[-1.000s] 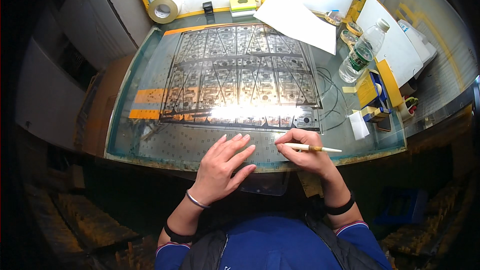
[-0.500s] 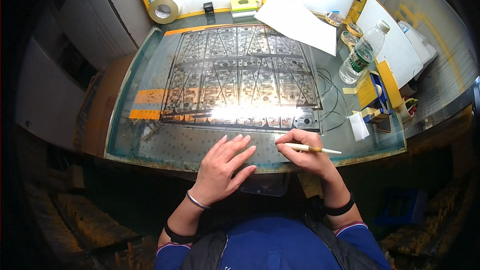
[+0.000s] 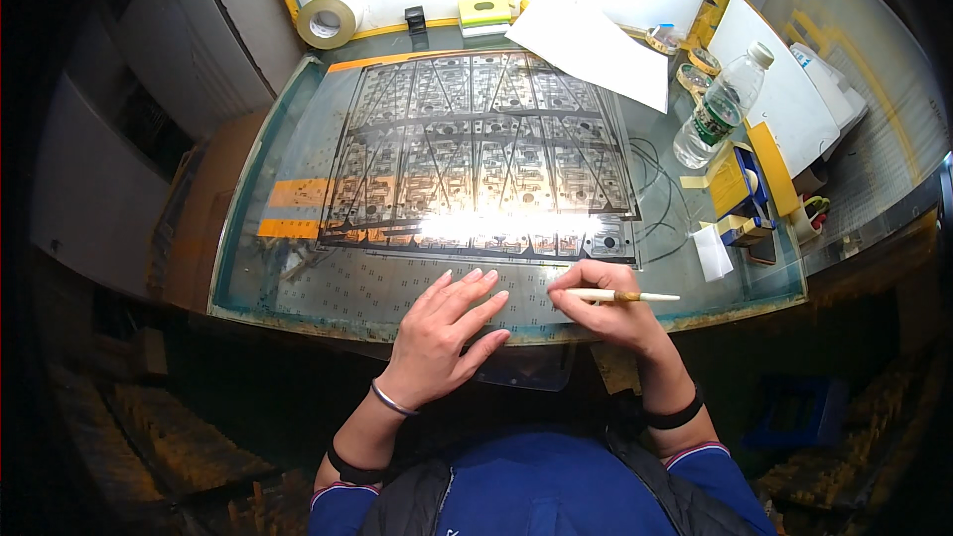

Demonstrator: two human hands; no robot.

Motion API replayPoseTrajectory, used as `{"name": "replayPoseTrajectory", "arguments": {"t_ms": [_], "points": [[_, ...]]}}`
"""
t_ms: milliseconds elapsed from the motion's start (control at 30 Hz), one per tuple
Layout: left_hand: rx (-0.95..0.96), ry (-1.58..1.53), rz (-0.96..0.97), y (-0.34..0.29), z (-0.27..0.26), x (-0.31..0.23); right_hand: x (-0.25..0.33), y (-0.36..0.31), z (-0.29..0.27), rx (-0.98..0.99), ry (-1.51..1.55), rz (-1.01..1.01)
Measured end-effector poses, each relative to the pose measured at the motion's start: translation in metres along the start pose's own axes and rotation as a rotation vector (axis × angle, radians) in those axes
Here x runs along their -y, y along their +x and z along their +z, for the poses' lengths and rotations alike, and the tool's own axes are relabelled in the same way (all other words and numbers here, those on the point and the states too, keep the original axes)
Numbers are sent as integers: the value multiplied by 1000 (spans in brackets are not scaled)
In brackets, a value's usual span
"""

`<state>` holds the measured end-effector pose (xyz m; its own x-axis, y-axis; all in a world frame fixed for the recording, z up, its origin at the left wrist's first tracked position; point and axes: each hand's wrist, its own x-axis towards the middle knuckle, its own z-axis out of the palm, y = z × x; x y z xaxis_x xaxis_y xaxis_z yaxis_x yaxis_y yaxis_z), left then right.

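From where I stand, the person's right hand (image 3: pixel 604 303) is closed in a writing grip around a slim off-white pen-like tool (image 3: pixel 655 297) with a brown band, its tapered tail pointing off to the right; I can't make out the tip at the fingers. The left hand (image 3: pixel 437 333) lies palm down just beside it, fingers loosely spread and gripping nothing, a silver bangle (image 3: pixel 393 398) at the wrist. Both are at the near edge of the glass-topped worktop (image 3: pixel 754 288), by a clear sheet (image 3: pixel 338 288) printed with small dark marks. Just beyond the fingers lies a large film (image 3: pixel 476 154) covered in dark circuit-like patterns, a bright glare across its near part. Orange strips (image 3: pixel 288 228) show at its left side. At the far left corner a wide tape roll (image 3: pixel 324 22) stands on edge; white paper (image 3: pixel 601 52) overlaps the film's far right corner. Along the right are a green-labelled plastic bottle (image 3: pixel 717 109), upright and capped, a blue-and-yellow box (image 3: pixel 737 184), and a small white slip (image 3: pixel 712 251).
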<state>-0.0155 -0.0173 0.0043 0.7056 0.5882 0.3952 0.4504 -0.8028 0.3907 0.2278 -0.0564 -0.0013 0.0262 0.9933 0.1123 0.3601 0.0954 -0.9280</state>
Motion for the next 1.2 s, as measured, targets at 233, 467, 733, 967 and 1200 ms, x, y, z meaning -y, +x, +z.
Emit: {"name": "replayPoseTrajectory", "arguments": {"t_ms": [233, 467, 733, 967, 1200], "points": [[-21, 20, 16, -1, -1, -1, 0, -1, -4, 92, -16, -94], [-13, 12, 13, 0, 0, 0, -2, -2, -2, -83, 367, 36], [-17, 25, 19, 0, 0, -1, -3, 0, 0, -46, -243, -340], [-15, 23, 12, -3, 0, 0, 11, -19, -22, 314, 326, 141], [-6, 4, 1, -1, 0, -1, 3, -7, 0, -94, 188, -134]]}}
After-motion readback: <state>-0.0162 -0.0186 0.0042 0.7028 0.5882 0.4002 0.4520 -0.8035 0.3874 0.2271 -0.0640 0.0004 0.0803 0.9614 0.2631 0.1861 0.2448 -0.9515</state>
